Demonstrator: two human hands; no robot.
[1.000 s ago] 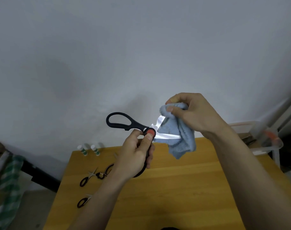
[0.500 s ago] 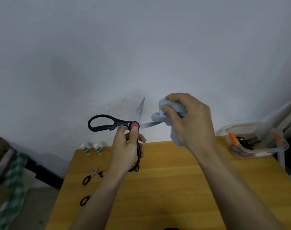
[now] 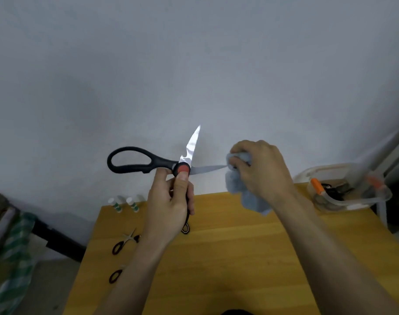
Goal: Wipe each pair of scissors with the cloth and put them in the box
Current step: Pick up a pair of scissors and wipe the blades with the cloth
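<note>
- I am holding the big black-handled steel scissors (image 3: 148,163) up in front of the wall, blades spread wide, my left hand (image 3: 169,205) gripping the lower handle loop with the thumb pressing by the red pivot.
- My right hand (image 3: 262,171) is bunching the soft pale-blue cloth (image 3: 246,194) and pinching it round the tip of the level blade.
- These are looking stiff, fairly heavy and slick on the metal, with sharp edges, so I am judging the plastic handles the safe hold, cloth padding my fingers.
- The clear plastic box (image 3: 344,203) is sitting at the right of the wooden table (image 3: 239,258); small black scissors (image 3: 123,243) are waiting on its left.
</note>
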